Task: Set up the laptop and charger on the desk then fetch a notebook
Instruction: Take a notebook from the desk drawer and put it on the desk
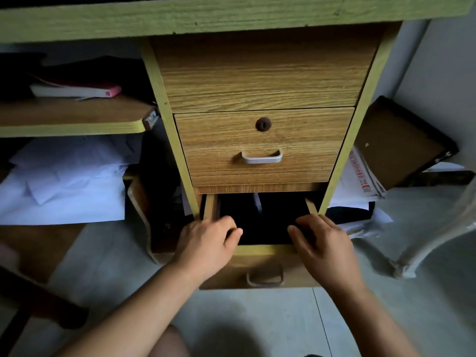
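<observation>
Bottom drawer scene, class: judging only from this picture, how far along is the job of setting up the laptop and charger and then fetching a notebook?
Done: the bottom drawer is pulled open. Laptop and charger are out of view, so their setup cannot be judged. In hand: the left hand and right hand reach over its front edge, fingers curled into the dark interior; what they touch is hidden. Left: no notebook is out yet. The drawer above stays closed.

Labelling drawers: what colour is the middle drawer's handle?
Silvery grey handle, clearest in the head view.
</observation>
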The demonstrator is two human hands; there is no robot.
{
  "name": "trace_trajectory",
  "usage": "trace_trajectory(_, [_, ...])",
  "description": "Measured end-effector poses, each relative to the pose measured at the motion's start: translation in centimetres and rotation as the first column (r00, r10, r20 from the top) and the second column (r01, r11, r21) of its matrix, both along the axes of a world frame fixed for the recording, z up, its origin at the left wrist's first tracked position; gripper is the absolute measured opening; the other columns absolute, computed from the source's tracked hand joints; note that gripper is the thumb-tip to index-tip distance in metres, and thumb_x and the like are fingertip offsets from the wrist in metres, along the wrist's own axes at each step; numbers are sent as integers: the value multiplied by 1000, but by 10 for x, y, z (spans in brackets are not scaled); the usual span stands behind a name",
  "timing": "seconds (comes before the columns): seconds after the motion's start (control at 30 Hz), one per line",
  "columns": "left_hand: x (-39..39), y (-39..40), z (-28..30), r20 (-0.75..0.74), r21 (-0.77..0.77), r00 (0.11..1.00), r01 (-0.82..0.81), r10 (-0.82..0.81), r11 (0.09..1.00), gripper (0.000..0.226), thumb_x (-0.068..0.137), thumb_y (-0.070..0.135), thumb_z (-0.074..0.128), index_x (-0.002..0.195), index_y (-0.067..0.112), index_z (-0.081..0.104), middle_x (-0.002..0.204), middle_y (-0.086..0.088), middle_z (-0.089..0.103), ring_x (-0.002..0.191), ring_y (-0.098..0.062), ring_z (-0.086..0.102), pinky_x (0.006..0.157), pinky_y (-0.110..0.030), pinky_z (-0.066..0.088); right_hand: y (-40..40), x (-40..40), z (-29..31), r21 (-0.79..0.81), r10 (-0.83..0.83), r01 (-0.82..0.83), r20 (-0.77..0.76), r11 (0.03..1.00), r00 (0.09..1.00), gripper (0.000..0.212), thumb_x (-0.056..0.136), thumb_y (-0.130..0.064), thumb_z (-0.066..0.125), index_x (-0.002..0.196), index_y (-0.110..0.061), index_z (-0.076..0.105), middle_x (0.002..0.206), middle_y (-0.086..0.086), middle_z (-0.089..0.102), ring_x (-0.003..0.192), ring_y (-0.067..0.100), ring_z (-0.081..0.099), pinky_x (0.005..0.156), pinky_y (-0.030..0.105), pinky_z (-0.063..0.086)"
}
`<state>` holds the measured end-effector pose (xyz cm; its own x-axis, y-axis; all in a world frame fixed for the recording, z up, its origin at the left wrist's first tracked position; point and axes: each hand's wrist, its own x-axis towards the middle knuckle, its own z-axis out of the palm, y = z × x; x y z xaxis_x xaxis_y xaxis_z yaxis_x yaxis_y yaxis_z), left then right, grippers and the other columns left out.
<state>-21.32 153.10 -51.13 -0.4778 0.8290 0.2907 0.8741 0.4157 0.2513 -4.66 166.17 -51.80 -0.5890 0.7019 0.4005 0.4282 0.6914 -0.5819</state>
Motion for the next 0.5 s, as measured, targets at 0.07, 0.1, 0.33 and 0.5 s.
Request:
trace_trajectory(0.07, [4,-4,-3,8,-75,1000,11,-11,997,29,89,49,44,89,26,61,73,2,69,70,-21,65,56,-27,34,-4,5,0,4,-15,15,53,1000,998,19,83,-35,61,87,-17,65,80,6,68,73,30,62,57,35,45])
trace_trajectory(0.1, [5,-7,-4,37,-110,999,23,-19,994,29,88,50,45,87,26,62,71,3,68,69,-20,64,56,-27,35,-7,8,0,16,-22,21,88,1000,996,19,82,-37,60,85,-19,64,76,5,68,71,30,63,55,34,43])
trace_trajectory(0.33, [22,-34,-10,305,-201,942,203,-136,958,25,85,48,54,85,27,66,60,12,61,51,0,54,45,-14,36,-20,29,5,-29,100,-97,403,995,910,28,82,-52,54,89,-26,59,69,-3,57,69,21,57,47,20,32])
trace_trajectory(0.5, [37,-47,-8,384,-216,900,303,-205,928,21,86,44,55,88,27,67,50,19,43,54,18,46,48,-1,34,-30,29,6,-117,203,-166,523,979,828,34,82,-54,52,92,-22,58,85,1,64,82,22,60,60,27,37])
